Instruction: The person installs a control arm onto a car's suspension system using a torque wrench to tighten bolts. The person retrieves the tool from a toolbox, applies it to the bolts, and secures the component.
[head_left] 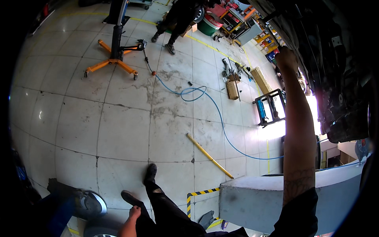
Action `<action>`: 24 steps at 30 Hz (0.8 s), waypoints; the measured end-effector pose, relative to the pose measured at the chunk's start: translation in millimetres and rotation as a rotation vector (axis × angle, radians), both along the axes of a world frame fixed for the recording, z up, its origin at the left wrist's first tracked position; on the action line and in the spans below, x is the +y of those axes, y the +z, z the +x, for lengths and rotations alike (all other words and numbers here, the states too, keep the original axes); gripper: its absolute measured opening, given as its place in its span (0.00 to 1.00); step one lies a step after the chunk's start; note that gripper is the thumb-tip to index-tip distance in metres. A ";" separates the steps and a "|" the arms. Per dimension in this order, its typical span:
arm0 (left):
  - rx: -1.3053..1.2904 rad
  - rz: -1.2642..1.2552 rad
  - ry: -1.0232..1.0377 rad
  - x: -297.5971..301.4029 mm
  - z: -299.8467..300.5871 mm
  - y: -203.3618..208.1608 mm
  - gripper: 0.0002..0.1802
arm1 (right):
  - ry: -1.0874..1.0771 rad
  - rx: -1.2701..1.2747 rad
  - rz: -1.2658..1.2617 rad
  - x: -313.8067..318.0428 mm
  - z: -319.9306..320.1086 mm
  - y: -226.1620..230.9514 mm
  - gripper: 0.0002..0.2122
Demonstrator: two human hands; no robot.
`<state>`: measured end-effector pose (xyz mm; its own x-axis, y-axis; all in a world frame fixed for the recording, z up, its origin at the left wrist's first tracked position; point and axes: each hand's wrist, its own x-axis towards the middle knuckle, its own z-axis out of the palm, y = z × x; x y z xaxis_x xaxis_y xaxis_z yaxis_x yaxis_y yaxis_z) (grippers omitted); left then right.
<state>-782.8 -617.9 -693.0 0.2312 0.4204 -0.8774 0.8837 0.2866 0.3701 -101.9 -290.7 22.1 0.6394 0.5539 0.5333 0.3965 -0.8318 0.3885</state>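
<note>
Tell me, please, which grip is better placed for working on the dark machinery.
Probably the right grip, raised beside the dark machinery; the left grip hangs low, away from it.

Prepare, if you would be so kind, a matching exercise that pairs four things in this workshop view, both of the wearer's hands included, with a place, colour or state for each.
Things
1. Right hand
2. Left hand
3. Hose
4. Wheeled stand

Descriptions
A. Blue, with a loop lying on the floor
B. Raised beside the dark vehicle underside
C. Upright on orange legs
D. Lowered, near the wearer's dark trousers

Right pairs: 1-B, 2-D, 3-A, 4-C
</note>
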 end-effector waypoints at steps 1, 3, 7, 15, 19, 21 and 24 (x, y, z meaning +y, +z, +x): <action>0.008 -0.014 -0.011 -2.0 -4.9 3.5 0.22 | -0.008 -0.002 -0.012 0.7 -2.1 -0.7 0.16; 0.005 -0.022 -0.020 -6.2 -12.5 9.8 0.23 | -0.010 0.009 -0.006 0.6 -5.4 -0.9 0.16; -0.013 -0.023 -0.006 -21.7 -37.6 27.4 0.23 | -0.044 0.033 0.020 6.1 -3.1 -0.1 0.16; -0.095 0.012 0.030 -33.8 -62.2 73.4 0.24 | -0.071 0.003 0.021 2.9 7.1 0.9 0.17; -0.147 0.044 0.050 -35.3 -58.7 94.2 0.25 | -0.035 -0.013 0.046 7.0 5.5 -1.5 0.18; -0.205 0.077 0.045 -30.2 -51.4 104.0 0.25 | -0.029 -0.058 0.023 3.3 13.5 2.5 0.18; -0.298 0.157 0.065 -19.7 -38.1 135.2 0.25 | -0.024 -0.017 0.044 7.2 11.9 -5.6 0.18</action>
<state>-820.9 -637.6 -557.7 0.4364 0.5669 -0.6987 0.7116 0.2578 0.6536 -90.0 -283.5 16.4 0.6433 0.5141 0.5674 0.3697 -0.8575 0.3577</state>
